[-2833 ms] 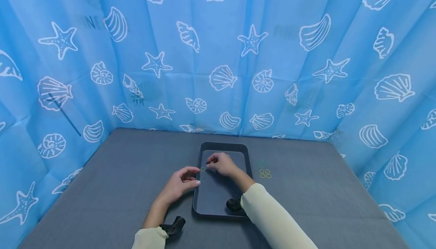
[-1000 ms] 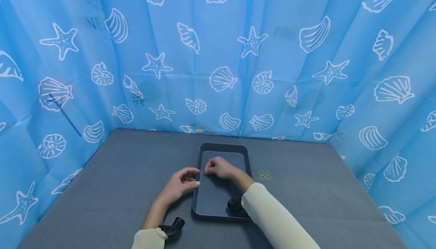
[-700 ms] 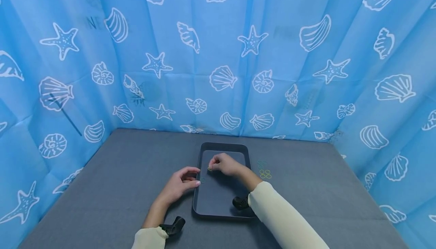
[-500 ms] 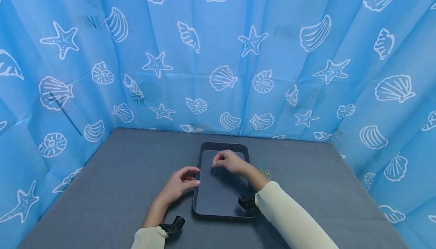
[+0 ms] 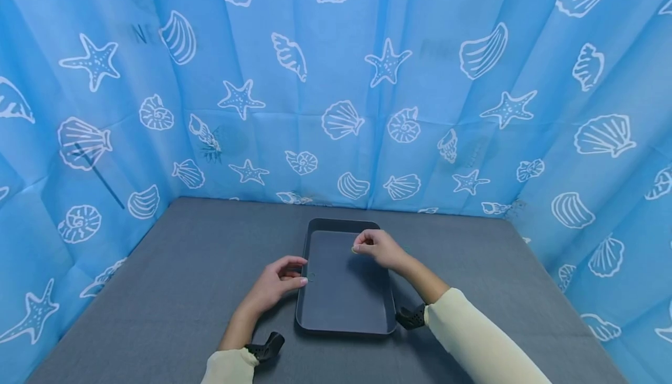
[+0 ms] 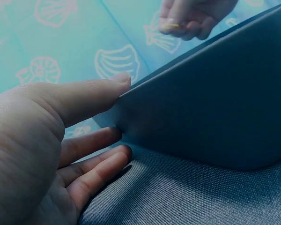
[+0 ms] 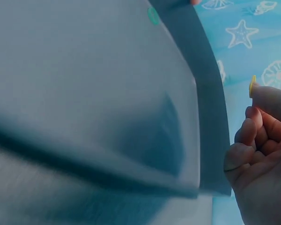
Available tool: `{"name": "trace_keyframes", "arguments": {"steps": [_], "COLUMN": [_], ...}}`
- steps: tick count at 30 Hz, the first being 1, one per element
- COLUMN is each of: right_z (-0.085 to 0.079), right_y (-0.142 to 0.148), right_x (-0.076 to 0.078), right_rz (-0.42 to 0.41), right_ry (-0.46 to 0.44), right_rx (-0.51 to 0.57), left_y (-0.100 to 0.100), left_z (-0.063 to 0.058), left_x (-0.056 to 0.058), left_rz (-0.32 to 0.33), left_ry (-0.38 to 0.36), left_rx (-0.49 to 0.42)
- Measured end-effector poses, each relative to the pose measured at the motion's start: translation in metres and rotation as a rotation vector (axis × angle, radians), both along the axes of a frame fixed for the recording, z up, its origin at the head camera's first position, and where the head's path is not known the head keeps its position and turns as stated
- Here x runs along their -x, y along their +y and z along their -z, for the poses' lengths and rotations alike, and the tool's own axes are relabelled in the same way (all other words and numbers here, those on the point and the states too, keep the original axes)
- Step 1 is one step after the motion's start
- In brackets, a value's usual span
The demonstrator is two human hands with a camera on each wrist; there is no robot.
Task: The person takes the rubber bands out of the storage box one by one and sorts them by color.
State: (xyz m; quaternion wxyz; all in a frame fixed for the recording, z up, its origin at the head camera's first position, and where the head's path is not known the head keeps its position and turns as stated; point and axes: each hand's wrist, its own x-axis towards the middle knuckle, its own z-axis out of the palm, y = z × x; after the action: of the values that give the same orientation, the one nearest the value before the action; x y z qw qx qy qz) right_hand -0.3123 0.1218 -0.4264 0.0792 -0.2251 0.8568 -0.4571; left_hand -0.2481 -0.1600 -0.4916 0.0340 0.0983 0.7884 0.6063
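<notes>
My right hand (image 5: 382, 249) pinches a small yellow ring (image 7: 252, 86) between thumb and index finger, above the right part of a dark grey tray (image 5: 346, 308). In the right wrist view its other fingers are curled toward the palm. My left hand (image 5: 273, 283) is at the tray's left side. The left wrist view shows its thumb (image 6: 96, 96) at the rim and its other fingers, fairly relaxed, beside the outer wall. One small green ring (image 5: 312, 277) lies inside the tray near that left side.
A grey cloth (image 5: 210, 255) covers the table under the tray. Right of the tray, a bit of green ring (image 5: 407, 250) shows past my right wrist; the other rings there are hidden. A blue shell-print curtain (image 5: 336, 80) surrounds the table's back and sides.
The yellow ring lay in the tray's left part; my right hand picked it up and carried it right, its forearm now covering the rings beside the tray. My left hand stayed put.
</notes>
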Motion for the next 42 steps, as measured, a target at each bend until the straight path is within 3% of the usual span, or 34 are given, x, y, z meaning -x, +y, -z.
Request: {"name": "trace_keyframes", "arguments": {"steps": [16,32,33,36,42], "right_z": [0.003,0.027,0.028,0.033,0.038], "right_y": [0.04,0.079,0.082,0.089,0.102], "right_x": [-0.01,-0.017,-0.018,-0.019,-0.023], "right_rz": [0.127,0.205,0.205,0.223,0.248], "right_ry": [0.043,0.061,0.063,0.059,0.084], "right_rx": [0.018,-0.084,-0.087,-0.1,-0.144], "left_y": [0.0,0.001,0.002,0.002,0.0], "left_z": [0.002,0.001,-0.004,-0.004,0.002], "left_x": [0.0,0.0,-0.003,-0.002,0.002], "left_rz": [-0.013,-0.003,0.0,-0.001,0.011], "left_ry": [-0.007,-0.003,-0.002,-0.003,-0.003], "left_rx": [0.008,-0.002,-0.001,-0.001,0.008]}}
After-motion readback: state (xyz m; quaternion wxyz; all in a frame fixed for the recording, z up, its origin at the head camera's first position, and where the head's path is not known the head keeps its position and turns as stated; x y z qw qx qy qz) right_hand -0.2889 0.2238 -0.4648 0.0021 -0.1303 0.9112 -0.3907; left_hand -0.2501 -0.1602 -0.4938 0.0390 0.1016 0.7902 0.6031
